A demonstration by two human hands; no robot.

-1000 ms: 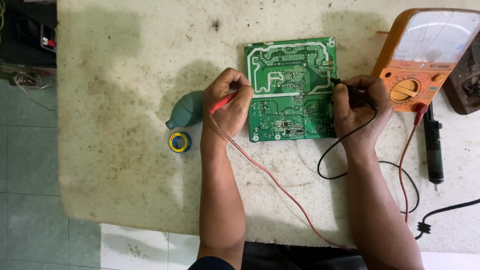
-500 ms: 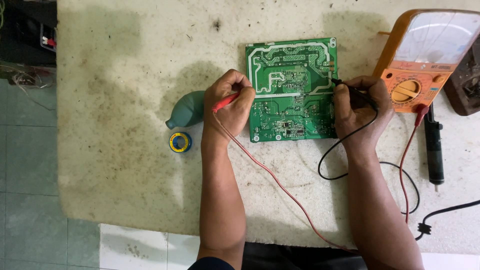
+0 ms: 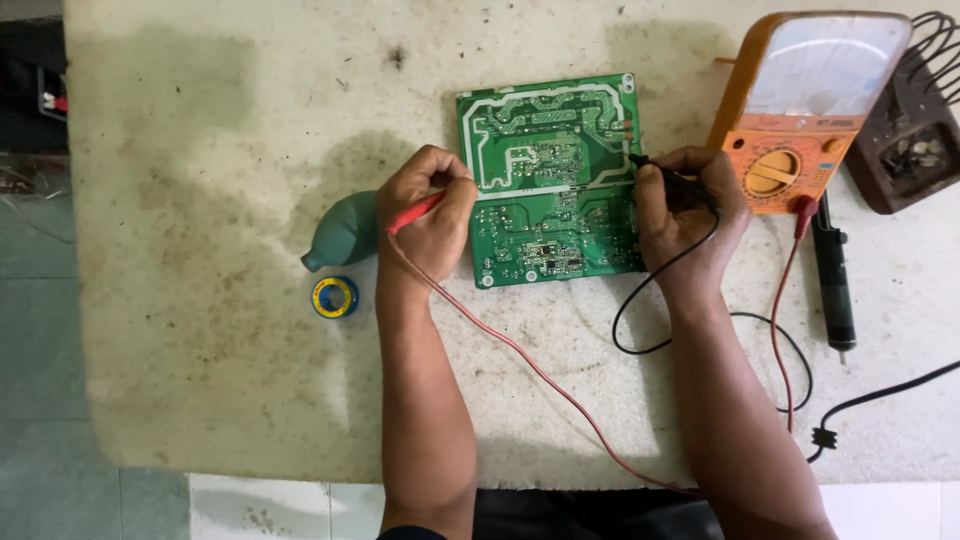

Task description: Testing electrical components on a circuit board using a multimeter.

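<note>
Two probes are in play over the green circuit board (image 3: 555, 180), which lies solder side up near the middle of the stained worktable (image 3: 200, 380), right of a teal rubber bulb (image 3: 345, 232) and a small yellow solder reel (image 3: 334, 297). At the board's left edge the left hand (image 3: 428, 215) is closed around the red probe (image 3: 415, 212), and at its right edge the right hand (image 3: 685, 215) pinches the black probe (image 3: 660, 172), tip on the board. For a clean reading I would rest both wrists on the table, press each tip squarely on a single pad without bridging neighbours, and keep the leads slack toward the orange analog meter (image 3: 800, 110).
</note>
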